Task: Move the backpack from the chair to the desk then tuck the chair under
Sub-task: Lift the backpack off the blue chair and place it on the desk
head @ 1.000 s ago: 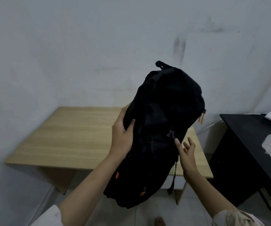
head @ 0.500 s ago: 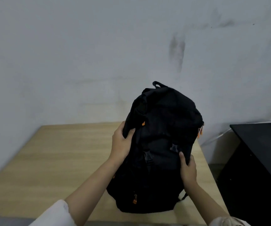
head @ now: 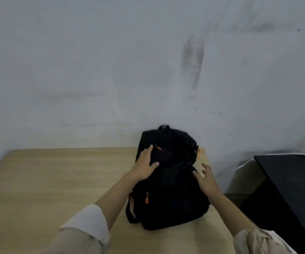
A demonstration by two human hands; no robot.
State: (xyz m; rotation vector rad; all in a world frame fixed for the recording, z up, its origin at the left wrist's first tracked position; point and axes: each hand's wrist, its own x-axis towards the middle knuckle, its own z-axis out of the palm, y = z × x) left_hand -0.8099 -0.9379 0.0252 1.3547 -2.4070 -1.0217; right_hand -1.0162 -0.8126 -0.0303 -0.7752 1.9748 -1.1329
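Observation:
A black backpack [head: 170,182] with orange zipper pulls lies flat on the light wooden desk [head: 60,184], at its right end, top handle toward the wall. My left hand [head: 145,166] rests palm-down on the pack's upper left side, fingers spread. My right hand [head: 205,179] hovers at the pack's right edge with fingers apart, holding nothing. The chair is out of view.
A stained white wall [head: 111,70] stands right behind the desk. To the right, across a narrow gap, is a black table [head: 293,180]. The left part of the desk is bare wood.
The backpack went from held upright above the desk edge to lying flat on the desk. Both hands have loosened; the right hand has come off the pack.

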